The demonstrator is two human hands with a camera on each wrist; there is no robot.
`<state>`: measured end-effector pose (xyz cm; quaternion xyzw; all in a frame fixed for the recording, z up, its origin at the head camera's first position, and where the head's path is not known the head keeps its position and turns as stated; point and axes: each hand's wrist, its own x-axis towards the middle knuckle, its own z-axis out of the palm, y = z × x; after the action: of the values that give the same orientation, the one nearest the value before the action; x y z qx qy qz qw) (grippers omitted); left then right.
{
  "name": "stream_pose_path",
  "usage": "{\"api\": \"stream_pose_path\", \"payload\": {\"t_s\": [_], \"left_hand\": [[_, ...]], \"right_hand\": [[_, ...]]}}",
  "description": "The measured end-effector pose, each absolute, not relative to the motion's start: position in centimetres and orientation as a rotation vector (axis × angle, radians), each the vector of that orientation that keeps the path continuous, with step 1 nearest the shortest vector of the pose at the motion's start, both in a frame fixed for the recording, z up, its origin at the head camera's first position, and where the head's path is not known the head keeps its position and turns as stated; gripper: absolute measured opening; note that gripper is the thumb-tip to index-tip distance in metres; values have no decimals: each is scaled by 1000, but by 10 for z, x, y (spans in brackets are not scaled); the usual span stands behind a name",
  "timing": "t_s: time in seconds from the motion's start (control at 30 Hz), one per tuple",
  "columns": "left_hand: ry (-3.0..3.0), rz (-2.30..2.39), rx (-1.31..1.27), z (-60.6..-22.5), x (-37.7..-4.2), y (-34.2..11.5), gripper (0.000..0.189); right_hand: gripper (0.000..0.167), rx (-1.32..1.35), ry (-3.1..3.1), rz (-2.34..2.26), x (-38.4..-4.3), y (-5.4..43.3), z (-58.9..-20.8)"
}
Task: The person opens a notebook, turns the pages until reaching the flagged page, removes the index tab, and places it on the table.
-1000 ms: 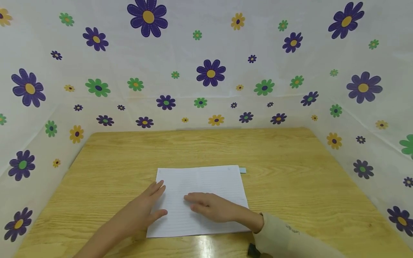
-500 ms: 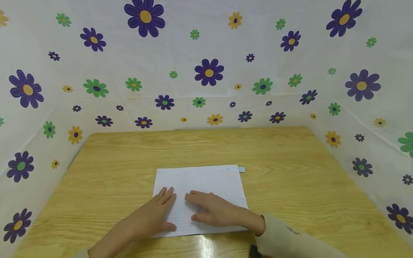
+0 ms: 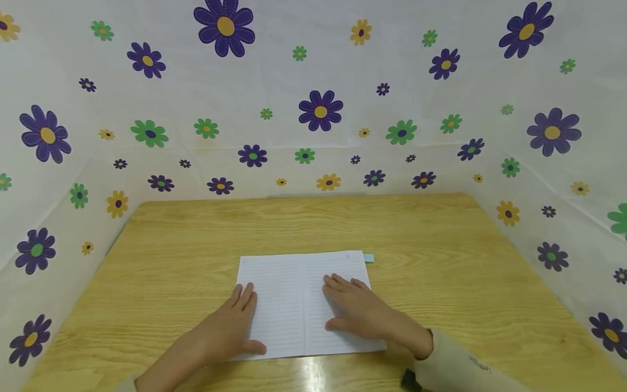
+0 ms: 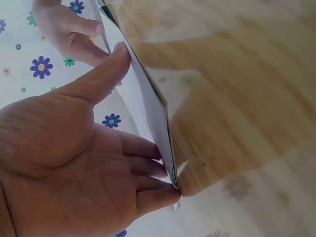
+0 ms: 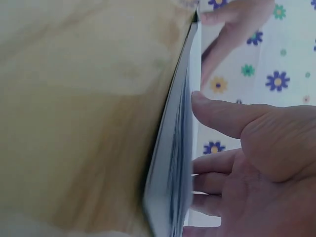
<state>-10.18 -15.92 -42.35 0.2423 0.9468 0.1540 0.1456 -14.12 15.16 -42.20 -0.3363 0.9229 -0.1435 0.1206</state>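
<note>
Right hand (image 3: pixel 360 310) has moved away from left hand (image 3: pixel 227 329) across the notebook (image 3: pixel 279 305); fingers straight, thumbs apart. Press evenly.

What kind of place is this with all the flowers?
Maybe a little screened-off desk nook: a wooden table has white, flower-patterned sheeting on three sides, and an open lined notebook lies on it.

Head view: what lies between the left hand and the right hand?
Only the open lined notebook, with its center fold, lies between the left hand and right hand; the head view shows this.
</note>
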Motion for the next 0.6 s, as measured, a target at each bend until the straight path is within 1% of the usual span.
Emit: {"api": "stream_pose_path", "payload": {"t_s": [0.37, 0.6], "left_hand": [[2738, 411, 714, -421, -102, -157, 106], [2735, 428, 710, -420, -101, -157, 106]], "right_hand": [[78, -785, 2772, -435, -150, 193, -415], [80, -757, 2778, -469, -154, 203, -414]]}}
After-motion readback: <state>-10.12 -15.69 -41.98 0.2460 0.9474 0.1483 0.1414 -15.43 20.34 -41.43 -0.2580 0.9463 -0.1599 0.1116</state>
